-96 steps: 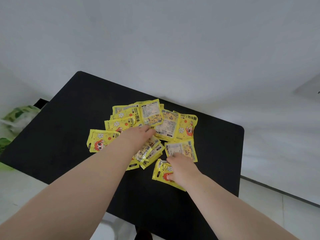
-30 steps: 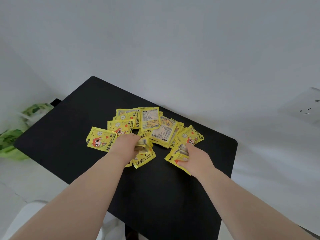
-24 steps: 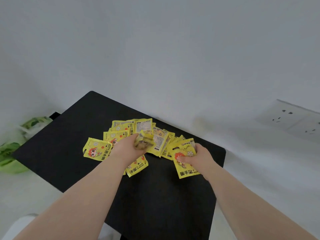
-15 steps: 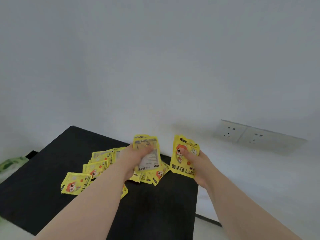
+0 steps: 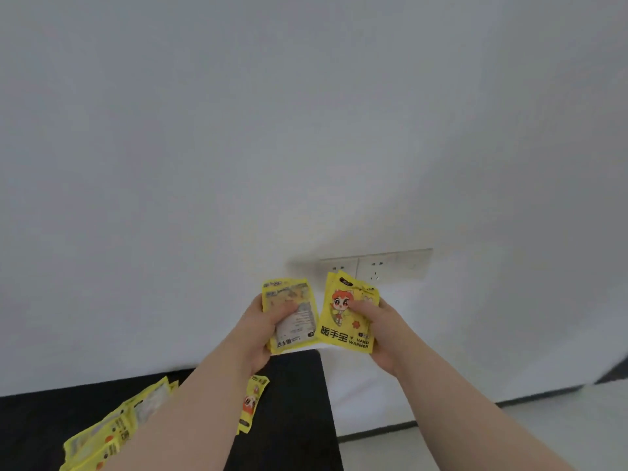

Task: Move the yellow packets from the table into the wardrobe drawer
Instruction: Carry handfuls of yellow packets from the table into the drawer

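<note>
My left hand [image 5: 260, 334] grips a small stack of yellow packets [image 5: 295, 321], printed back side facing me, held up above the far right corner of the black table [image 5: 299, 402]. My right hand [image 5: 380, 329] grips another bunch of yellow packets [image 5: 345, 321] with a red-haired cartoon figure on the front, thumb across it. The two bunches sit side by side and almost touch. Several more yellow packets [image 5: 112, 430] lie on the table at the lower left, and one packet [image 5: 251, 402] shows just right of my left forearm. No wardrobe or drawer is in view.
A white wall fills most of the view. A row of wall sockets [image 5: 373, 266] sits just behind the held packets. Pale floor [image 5: 509, 433] and a dark skirting line show at the lower right, beside the table's right edge.
Both hands closed on packets from the pile and lifted them off the table to the right. The view swung up and right, so the pile slid to the lower left.
</note>
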